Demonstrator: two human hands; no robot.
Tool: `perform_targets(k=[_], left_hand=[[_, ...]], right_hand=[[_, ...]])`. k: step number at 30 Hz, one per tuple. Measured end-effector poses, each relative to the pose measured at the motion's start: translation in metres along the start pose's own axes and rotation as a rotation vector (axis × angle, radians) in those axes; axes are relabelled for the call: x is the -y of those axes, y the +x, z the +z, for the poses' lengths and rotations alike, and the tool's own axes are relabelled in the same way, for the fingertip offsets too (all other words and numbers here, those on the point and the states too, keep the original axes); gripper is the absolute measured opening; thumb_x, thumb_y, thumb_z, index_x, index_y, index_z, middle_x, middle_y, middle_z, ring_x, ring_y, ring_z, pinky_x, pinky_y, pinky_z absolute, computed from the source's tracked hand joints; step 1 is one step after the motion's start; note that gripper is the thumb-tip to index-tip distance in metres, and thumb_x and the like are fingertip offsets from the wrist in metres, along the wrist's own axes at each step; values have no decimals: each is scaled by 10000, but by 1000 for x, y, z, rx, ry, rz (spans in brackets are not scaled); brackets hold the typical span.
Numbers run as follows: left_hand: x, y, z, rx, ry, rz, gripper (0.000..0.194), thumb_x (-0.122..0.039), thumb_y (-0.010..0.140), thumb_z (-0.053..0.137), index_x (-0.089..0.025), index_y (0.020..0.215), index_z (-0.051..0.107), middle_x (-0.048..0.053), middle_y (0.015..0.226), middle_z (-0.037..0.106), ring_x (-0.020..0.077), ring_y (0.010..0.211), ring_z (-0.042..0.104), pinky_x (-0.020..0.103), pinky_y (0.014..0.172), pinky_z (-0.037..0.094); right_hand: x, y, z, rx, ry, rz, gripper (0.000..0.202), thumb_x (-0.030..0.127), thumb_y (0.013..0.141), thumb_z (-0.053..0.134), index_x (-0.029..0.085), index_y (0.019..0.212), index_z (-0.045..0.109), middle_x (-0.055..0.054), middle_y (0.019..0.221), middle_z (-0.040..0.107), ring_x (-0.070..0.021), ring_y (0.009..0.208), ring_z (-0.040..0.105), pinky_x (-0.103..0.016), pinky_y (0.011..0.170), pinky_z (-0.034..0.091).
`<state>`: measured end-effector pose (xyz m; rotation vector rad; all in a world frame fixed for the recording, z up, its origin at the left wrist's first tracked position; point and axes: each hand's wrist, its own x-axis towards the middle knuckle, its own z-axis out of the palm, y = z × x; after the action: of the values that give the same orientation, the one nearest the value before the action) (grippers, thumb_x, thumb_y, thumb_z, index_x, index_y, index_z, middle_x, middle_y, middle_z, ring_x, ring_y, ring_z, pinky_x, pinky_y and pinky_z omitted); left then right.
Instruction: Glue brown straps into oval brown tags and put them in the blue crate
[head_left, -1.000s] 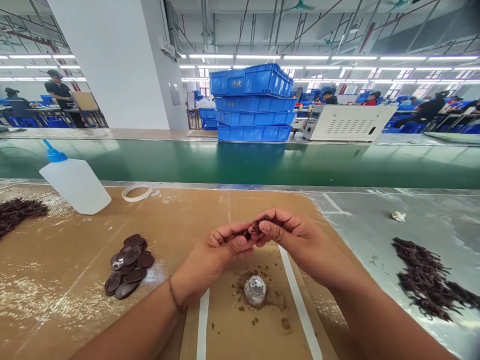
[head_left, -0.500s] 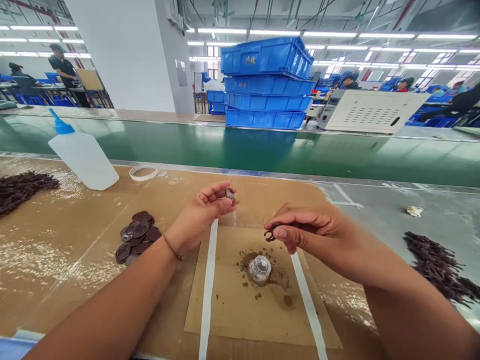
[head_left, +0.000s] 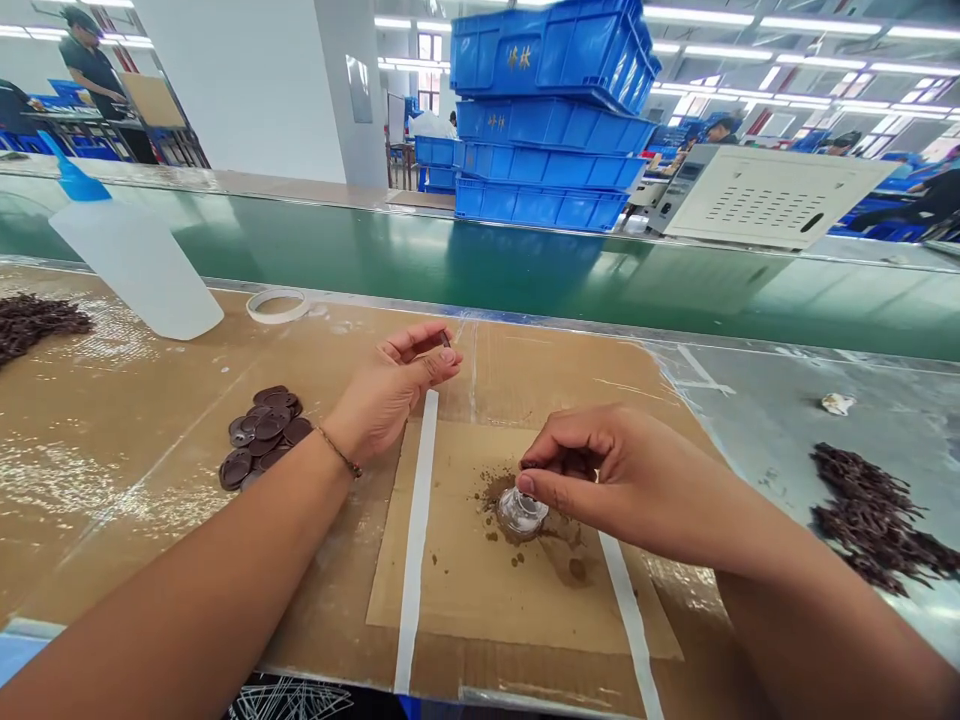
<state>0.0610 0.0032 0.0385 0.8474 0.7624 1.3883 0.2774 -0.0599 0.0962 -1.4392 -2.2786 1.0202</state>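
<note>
My left hand [head_left: 405,385] is raised over the cardboard sheet's far left corner. Its thumb and fingers pinch a small dark brown piece [head_left: 445,340], seen nearly edge-on. Lower and to the right, my right hand [head_left: 592,465] is closed on a small dark brown curved piece [head_left: 529,464], mostly covered by the fingertips. Those fingertips are at the top of a small whitish, clear round cup [head_left: 520,514]; whether the piece touches it I cannot tell. Brown wet spots surround the cup on the cardboard sheet [head_left: 480,610], which has white tape strips along both sides.
A pile of brown discs [head_left: 266,430] lies left of my left forearm. Heaps of thin brown pieces [head_left: 870,510] lie at the far right and far left. Behind are a tape roll [head_left: 277,306], a blue-capped bottle [head_left: 142,265], a green belt [head_left: 375,260] and stacked blue crates [head_left: 544,165].
My right hand has moved down and left to the top of the cup with the curved piece. The left hand still pinches its piece, now turned more edge-on. The camera view has tilted down.
</note>
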Motion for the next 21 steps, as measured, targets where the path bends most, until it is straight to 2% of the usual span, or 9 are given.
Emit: perform_targets(k=[9,15,21], left_hand=[[1,1,1,-11,16,18,348,-96,677,835,-116,1005,721,71,1049,663,151,888,654,395,964,522],[2,1,0,-9,18,12,345,-98,666,833,-126,991,722,54,1044,671,140,888,642,350,932,520],[3,1,-1,8,15,16,341,-107,665,838,-135,984,721,48,1037,665,135,880,633,359,931,519]], right_hand=[[-3,3,4,22,-8,4,171,329,860,663,214,738,699,18,623,663,-122,533,564,-231,463,404],[-3,2,3,1,-6,-9,157,314,842,656,219,722,688,31,611,654,-111,524,546,-221,455,397],[-2,3,1,11,-3,21,138,294,820,645,217,714,688,19,606,650,-128,525,543,-240,450,387]])
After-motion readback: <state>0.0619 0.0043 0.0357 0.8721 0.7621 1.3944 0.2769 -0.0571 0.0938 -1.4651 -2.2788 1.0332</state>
